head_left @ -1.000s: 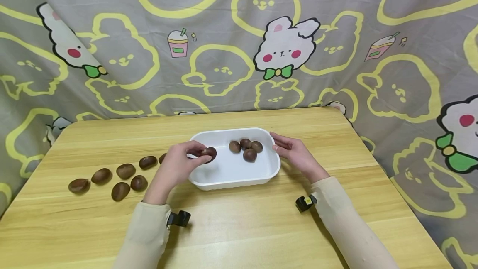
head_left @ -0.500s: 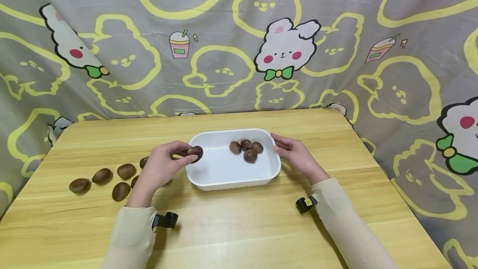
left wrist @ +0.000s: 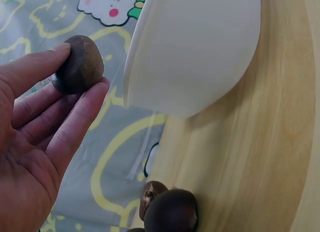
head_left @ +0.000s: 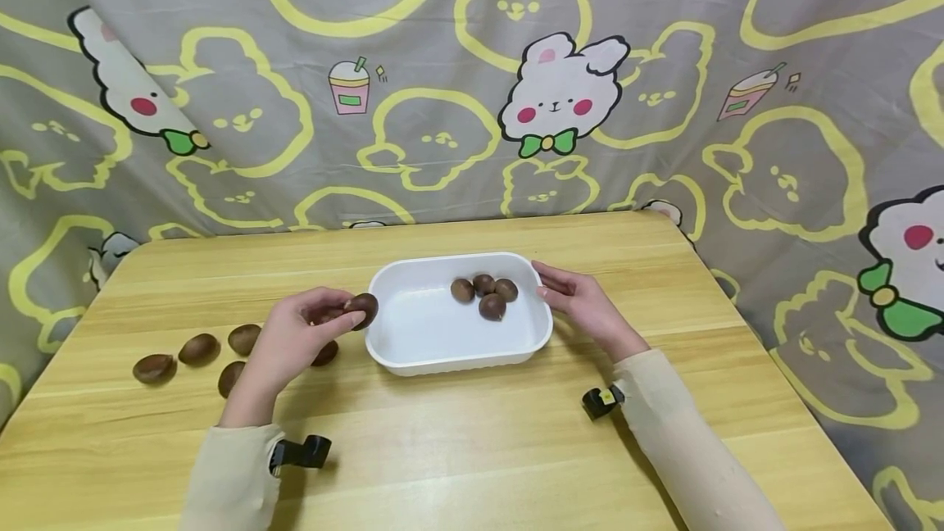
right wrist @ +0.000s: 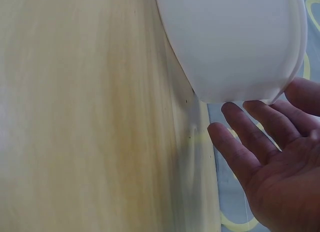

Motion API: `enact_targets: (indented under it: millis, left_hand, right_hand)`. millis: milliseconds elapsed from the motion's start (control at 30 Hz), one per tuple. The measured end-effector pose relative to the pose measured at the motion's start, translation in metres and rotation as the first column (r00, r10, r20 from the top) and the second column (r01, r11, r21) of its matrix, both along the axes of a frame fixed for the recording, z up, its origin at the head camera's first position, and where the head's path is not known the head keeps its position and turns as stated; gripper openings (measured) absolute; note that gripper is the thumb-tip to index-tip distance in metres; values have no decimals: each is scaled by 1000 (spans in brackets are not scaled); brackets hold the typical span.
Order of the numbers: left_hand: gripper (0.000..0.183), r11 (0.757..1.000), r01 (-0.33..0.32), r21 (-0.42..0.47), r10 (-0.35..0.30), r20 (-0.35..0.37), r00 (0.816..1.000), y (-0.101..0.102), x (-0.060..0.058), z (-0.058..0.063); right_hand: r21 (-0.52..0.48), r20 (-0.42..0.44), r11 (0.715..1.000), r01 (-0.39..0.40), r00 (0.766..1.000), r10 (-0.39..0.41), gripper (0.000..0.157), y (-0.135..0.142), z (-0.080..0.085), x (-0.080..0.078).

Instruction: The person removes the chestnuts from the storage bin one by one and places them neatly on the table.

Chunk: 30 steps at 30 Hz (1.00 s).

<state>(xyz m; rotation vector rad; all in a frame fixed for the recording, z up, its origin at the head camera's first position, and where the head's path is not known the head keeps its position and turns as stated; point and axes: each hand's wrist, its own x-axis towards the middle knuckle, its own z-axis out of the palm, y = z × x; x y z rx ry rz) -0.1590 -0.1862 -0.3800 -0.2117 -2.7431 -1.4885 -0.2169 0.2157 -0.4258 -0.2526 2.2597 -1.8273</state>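
Between thumb and fingertips of my left hand (head_left: 283, 342) is a brown chestnut (head_left: 365, 310), held just off the left end of a white tray (head_left: 416, 330). The left wrist view shows this chestnut (left wrist: 82, 67) pinched at the fingertips, apart from the tray wall (left wrist: 195, 52). My right hand (head_left: 590, 310) touches the tray's right end. Its fingers (right wrist: 250, 137) extend fairly straight to the outer wall, and the thumb lies at the rim. Several chestnuts (head_left: 492, 307) sit grouped in the right half of the tray.
Loose chestnuts (head_left: 198, 349) lie on the wooden table (head_left: 457, 449) to the left, some partly hidden by my left hand and forearm. Another chestnut (head_left: 324, 353) lies beside that hand, near the tray. A patterned curtain (head_left: 435, 138) hangs behind the table and along its right side.
My left hand has moved left with the chestnut, from over the tray's inside to beyond its left rim. The right hand and the chestnuts in the tray stay put.
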Motion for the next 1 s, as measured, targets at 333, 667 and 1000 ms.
enact_targets:
  millis: [333,667,1000]
  left_hand:
    - [42,997,-70,-41,70,-5,998,-18,14,4]
    - [39,986,-124,-115,122,-26,992,-45,34,0]
    - [28,978,-170,-117,156,-123,980,-62,45,-3]
  right_hand:
    - [-1,-1,1000,0,1000,0,50,-1,1,0]
    - [20,-4,1000,-3,1000,3,49,-1,1,1]
    - [32,-8,999,2,1000,-2,49,0,2,1]
